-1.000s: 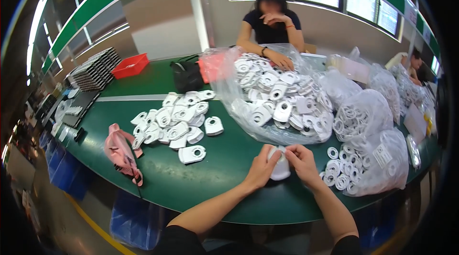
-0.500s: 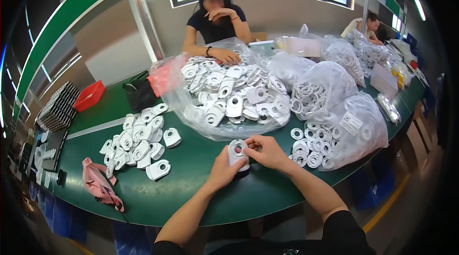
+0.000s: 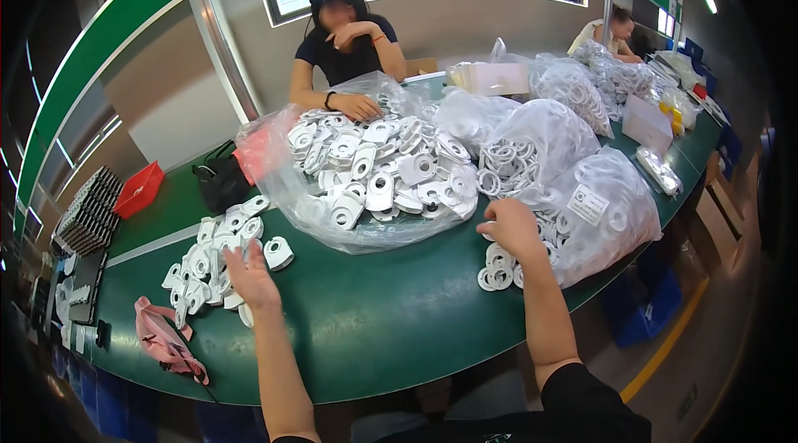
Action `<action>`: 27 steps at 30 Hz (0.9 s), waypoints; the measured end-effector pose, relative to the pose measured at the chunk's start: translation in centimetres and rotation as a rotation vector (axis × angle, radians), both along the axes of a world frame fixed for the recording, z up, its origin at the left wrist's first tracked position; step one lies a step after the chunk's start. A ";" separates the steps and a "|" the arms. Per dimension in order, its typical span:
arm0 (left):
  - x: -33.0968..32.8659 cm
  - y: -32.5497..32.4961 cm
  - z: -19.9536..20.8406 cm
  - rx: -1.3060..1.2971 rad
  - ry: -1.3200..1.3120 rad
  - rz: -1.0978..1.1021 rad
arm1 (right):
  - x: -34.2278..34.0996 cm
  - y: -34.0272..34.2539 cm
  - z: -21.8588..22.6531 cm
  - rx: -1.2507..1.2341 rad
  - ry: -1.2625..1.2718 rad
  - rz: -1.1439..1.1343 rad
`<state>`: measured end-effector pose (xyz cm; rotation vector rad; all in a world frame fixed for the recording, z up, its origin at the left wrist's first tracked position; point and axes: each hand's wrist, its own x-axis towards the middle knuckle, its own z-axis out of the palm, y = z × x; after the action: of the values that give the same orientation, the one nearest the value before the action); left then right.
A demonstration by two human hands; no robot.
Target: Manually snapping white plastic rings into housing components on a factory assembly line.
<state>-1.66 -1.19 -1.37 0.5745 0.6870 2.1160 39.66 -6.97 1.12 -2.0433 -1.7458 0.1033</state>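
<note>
- Left hand (image 3: 249, 277), fingers spread open, rests on the loose heap of white plastic parts (image 3: 212, 256), left of the clear bag of parts (image 3: 374, 177).
- Right hand (image 3: 511, 227), loosely curled, grip unclear, reaches the white rings (image 3: 499, 273) right of that bag.
- Both lie on the green table (image 3: 374, 327).

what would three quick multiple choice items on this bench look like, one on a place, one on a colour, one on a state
1. Where is the left hand?
A. over the loose pile of white parts
B. inside the open clear bag
C. on the red tray

2. What colour is the table?
A. grey
B. green
C. brown

3. How is the right hand?
A. resting flat on the black bag
B. gripping the pink cloth
C. reaching down at the white rings

Answers: 1 A, its fingers spread above that pile at the left. 2 B, the bare top is green. 3 C, it curls over the rings spilling from their bag.
</note>
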 end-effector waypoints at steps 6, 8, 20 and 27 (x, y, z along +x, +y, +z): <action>6.9 1.4 -0.5 -0.067 0.919 0.029 | -0.3 -0.4 -0.3 -0.157 -0.022 -0.029; 8.8 3.4 0.4 0.014 1.258 0.058 | -0.4 -0.2 -0.2 -0.162 -0.023 -0.025; 11.3 5.0 0.4 0.012 1.869 0.455 | -2.0 1.2 1.7 0.783 0.274 0.128; 15.0 -1.8 1.6 0.038 1.212 -0.147 | -5.9 -0.3 1.6 0.903 0.247 0.625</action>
<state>13.39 -2.97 0.25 1.8974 1.1693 1.4686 33.76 -7.31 2.73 -0.7951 -1.7471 -0.2021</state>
